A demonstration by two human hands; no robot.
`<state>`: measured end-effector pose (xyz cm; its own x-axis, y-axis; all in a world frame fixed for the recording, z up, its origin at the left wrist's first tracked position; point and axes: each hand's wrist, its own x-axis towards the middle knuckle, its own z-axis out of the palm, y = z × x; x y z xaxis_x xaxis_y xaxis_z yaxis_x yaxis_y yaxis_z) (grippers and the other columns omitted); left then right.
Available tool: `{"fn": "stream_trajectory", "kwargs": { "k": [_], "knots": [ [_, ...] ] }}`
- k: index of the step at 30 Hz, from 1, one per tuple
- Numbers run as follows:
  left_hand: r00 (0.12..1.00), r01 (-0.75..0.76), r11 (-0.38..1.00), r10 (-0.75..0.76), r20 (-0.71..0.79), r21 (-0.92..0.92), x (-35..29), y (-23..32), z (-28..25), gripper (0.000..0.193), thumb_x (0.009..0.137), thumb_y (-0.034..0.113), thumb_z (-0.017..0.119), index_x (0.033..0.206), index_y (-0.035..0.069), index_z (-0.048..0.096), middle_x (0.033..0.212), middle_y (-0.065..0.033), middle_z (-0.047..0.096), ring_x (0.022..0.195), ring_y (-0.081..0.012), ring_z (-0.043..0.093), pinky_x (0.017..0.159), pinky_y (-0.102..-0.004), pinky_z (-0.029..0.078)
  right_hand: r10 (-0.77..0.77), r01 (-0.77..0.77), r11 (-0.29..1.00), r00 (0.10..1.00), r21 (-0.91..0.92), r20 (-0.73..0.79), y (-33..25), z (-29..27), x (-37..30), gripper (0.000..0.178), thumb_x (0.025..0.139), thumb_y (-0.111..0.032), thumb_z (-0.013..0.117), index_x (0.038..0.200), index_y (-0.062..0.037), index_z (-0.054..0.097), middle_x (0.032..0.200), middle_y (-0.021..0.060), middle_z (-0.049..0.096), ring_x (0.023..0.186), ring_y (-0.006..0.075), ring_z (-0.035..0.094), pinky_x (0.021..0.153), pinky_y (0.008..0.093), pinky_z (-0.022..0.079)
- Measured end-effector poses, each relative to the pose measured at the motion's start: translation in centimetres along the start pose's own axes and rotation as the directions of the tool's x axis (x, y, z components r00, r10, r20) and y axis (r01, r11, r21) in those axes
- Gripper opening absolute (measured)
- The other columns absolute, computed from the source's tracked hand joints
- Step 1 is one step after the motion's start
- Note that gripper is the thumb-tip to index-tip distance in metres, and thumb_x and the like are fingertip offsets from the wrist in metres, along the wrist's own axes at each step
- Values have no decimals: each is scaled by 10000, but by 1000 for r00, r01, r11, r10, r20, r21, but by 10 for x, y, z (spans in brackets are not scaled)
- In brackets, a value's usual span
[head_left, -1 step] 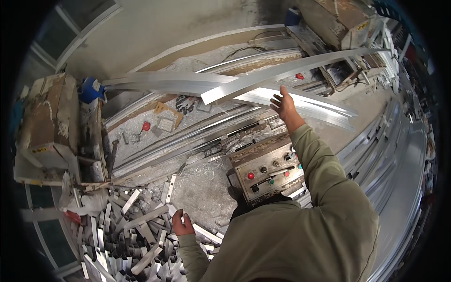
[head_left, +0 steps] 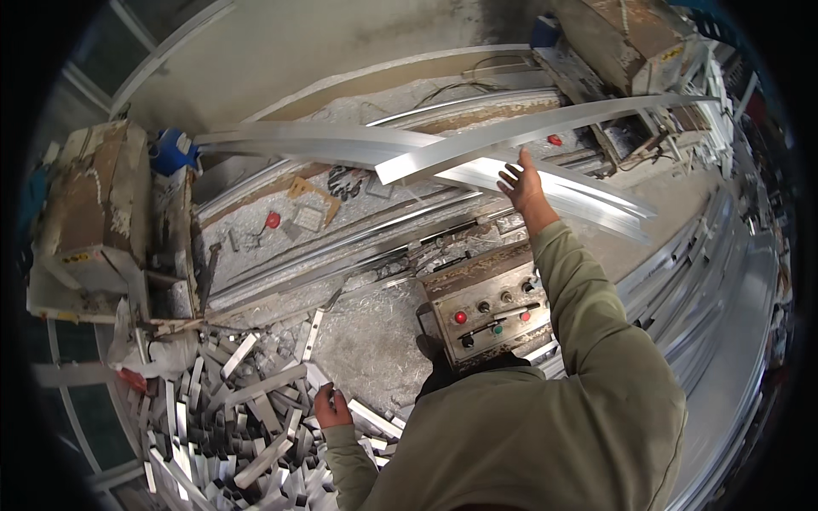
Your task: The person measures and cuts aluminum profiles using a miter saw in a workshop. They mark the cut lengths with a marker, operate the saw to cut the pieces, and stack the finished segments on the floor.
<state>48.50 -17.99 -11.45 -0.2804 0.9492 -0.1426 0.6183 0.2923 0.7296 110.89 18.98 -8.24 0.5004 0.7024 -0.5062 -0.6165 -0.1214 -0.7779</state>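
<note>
My right hand [head_left: 522, 189] reaches out over the machine bed with its fingers spread. It is beside several long silver aluminium profiles [head_left: 588, 192] and overlaps their near edge; I cannot tell whether it touches them. Another long, flat-faced profile [head_left: 477, 143] crosses above these, its near end just left of that hand. My left hand [head_left: 332, 409] is low on the left, thumb and finger apart, with nothing visible in it. Beneath and beside it lies a heap of short aluminium offcuts [head_left: 264, 426].
A worn control box [head_left: 490, 315] with coloured buttons and knobs stands in front of me. Saw heads in rusty housings flank the bed, one at left [head_left: 94, 204] and one at right [head_left: 630, 43]. More long profiles [head_left: 699, 264] lie at right. A blue container [head_left: 173, 152] sits by the left housing.
The surroundings have shifted slightly to the right in the picture. Both hands keep nearly the same pose, and the profiles lie in the same arrangement.
</note>
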Motion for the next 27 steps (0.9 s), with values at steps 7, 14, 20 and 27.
{"fn": "stream_trajectory", "kwargs": {
  "k": [7, 14, 20, 27],
  "knots": [
    [835, 387, 863, -478, 274, 325, -201, -142, -51, 407, 1010, 312, 718, 1254, -14, 726, 1135, -217, 769, 1043, -368, 759, 894, -473, 597, -162, -56, 797, 940, 601, 302, 44, 72, 54, 590, 1044, -541, 705, 1427, -111, 578, 1477, 138, 621, 1405, 398, 570, 1218, 657, 423],
    [734, 505, 816, -577, 358, 280, -133, -185, -78, 416, 1014, 338, 714, 1261, 3, 728, 1138, -219, 772, 1050, -374, 759, 899, -479, 597, -311, 69, 707, 924, 704, 222, 65, 144, 16, 666, 1070, -553, 665, 1528, -86, 543, 1497, 91, 632, 1390, 313, 578, 1244, 528, 424],
    [787, 451, 882, -466, 405, 140, -18, -226, -125, 423, 1017, 359, 710, 1267, 18, 730, 1140, -220, 774, 1056, -378, 759, 904, -485, 597, -89, 52, 912, 994, 408, 70, 112, 259, -137, 724, 919, -366, 924, 1366, 109, 609, 1309, 209, 694, 1145, 349, 678, 1018, 495, 577],
    [760, 392, 908, -409, 505, 146, 36, -280, -195, 432, 1021, 384, 706, 1274, 35, 732, 1142, -222, 777, 1063, -384, 759, 909, -492, 598, -341, 303, 932, 919, -197, -200, 264, 288, -218, 518, 911, -190, 899, 1224, 135, 644, 1119, 188, 737, 956, 257, 716, 808, 400, 578]
  ]
}}
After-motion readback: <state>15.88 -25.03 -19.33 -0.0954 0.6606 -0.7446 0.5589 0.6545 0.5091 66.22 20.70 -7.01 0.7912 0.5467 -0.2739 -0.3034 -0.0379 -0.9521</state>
